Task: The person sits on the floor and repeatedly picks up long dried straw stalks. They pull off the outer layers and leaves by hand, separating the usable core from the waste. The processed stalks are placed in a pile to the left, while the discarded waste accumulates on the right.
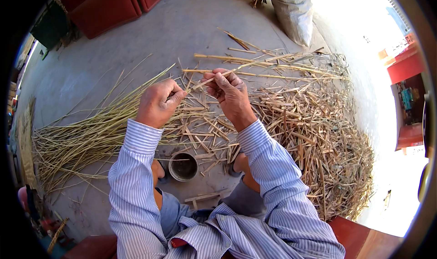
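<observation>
A thin, pale straw-coloured stalk (pixel 203 83) runs slantwise between my two hands and on beyond the right one. My left hand (pixel 158 102) is closed in a fist around its near end. With thumb and fingers, my right hand (pixel 231 94) pinches the same stalk further along; some of its fingers are curled beneath and partly hidden. Long, slender greenish-yellow stems (pixel 82 138) lie in a loose bundle to the left. On the right spreads a big heap of short, dry split pieces (pixel 314 138). Several longer stalks (pixel 291 68) lie beyond my right hand.
Between my feet stands a round dark bowl (pixel 184 170). Near it lies a low wooden piece (pixel 207 197). A whitish sack (pixel 295 13) stands at the far right, red padded furniture (pixel 105 11) at the far left. Loose splinters litter the grey floor (pixel 150 31).
</observation>
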`<state>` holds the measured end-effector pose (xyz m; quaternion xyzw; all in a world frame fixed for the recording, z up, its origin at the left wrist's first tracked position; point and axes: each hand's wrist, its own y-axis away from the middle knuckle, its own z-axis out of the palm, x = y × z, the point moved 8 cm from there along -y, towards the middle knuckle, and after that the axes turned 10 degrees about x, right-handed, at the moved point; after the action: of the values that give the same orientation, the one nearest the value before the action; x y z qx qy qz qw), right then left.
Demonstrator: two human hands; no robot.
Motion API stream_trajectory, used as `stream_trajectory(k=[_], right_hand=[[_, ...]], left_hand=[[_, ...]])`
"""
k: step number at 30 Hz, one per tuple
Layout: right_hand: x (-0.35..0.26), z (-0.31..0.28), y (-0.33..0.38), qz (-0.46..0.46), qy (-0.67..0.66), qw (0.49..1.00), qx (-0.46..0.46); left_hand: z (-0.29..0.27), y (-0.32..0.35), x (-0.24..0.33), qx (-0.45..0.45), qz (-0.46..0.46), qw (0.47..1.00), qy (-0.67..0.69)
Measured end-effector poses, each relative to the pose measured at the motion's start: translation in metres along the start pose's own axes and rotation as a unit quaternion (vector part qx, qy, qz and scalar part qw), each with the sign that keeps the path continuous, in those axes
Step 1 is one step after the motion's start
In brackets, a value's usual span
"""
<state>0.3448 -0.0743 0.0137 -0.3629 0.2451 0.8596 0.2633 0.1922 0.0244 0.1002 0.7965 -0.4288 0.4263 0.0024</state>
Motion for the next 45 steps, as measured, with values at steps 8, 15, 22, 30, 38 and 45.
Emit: stream_trajectory(k=[8,15,22,30,38,45], right_hand=[[-0.011,-0.032,-0.007,-0.034,0.054,0.988,0.143],[-0.071,-0.098,-0.023,-0.1,0.023,0.968,0.23],[-0.022,-0.044,-0.008,-0.02,0.098,0.984,0.149],[-0.083,-0.129,-0.03,-0.101,-0.011,0.958,0.268],[-0.03,-0.031,-0.007,-0.007,0.052,0.998,0.028],[-0.017,0.008,0.01,-0.09,0.145,0.985,-0.006]], left_hand=[[0.009,0.006,0.013,0.034,0.075,0.994,-0.076],[-0.042,0.015,-0.057,-0.095,-0.123,0.986,0.062],[0.006,0.003,0.002,-0.006,0.084,0.996,-0.02],[-0.014,0.004,-0.02,-0.008,0.015,1.0,-0.014],[-0.009,0.008,-0.036,-0.068,-0.076,0.993,0.066],[0.013,0.012,0.015,0.135,0.205,0.968,-0.054]])
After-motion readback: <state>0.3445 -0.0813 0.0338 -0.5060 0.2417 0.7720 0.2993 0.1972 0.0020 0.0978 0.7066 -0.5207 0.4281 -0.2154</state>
